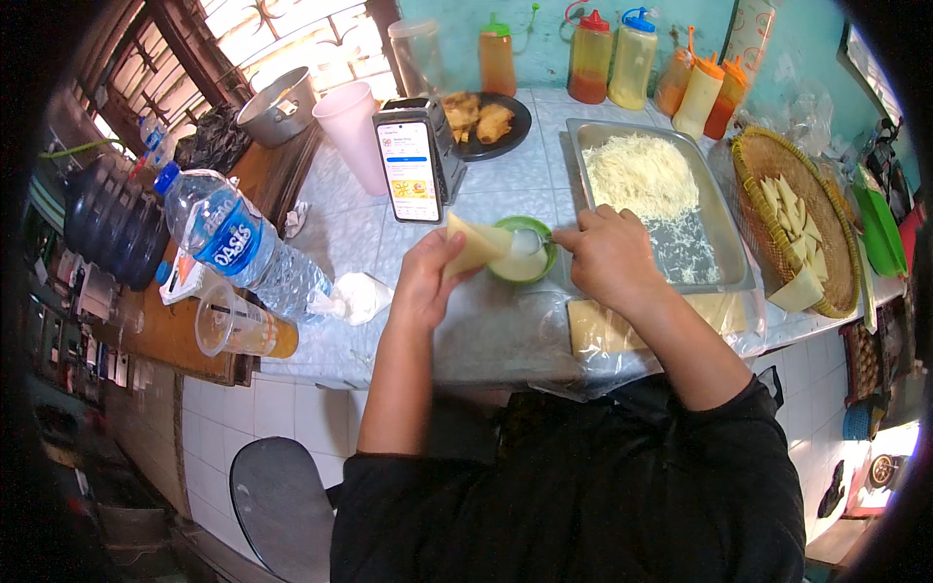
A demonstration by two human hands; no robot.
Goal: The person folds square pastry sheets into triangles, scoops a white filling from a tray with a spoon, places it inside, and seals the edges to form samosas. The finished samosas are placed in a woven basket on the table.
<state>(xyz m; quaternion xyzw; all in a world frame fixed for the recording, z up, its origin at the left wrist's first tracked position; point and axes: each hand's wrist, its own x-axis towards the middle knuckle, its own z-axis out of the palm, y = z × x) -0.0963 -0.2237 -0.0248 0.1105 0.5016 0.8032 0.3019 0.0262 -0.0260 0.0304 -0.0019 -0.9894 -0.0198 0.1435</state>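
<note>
A pale folded pastry wrapper (468, 247) is gripped between the thumb and fingers of my left hand (426, 275). It leans over the left rim of a small green bowl (530, 279). White paste or thick liquid (521, 262) fills part of that bowl. My right hand (614, 255) is closed around the handle of a spoon (545, 237), whose end reaches into the bowl. Below my right forearm lies a stack of flat wrappers (600, 327) in clear plastic. Beyond that hand, a metal tray (737, 255) carries a heap of white shreds (643, 177).
At right, a woven basket (753, 160) holds folded triangular pieces (792, 219). A phone (408, 173) stands propped behind the bowl, near a black plate (523, 126) of fried food. Squeeze bottles (590, 60) line the wall. A water bottle (233, 238) and plastic cup (243, 325) stand left.
</note>
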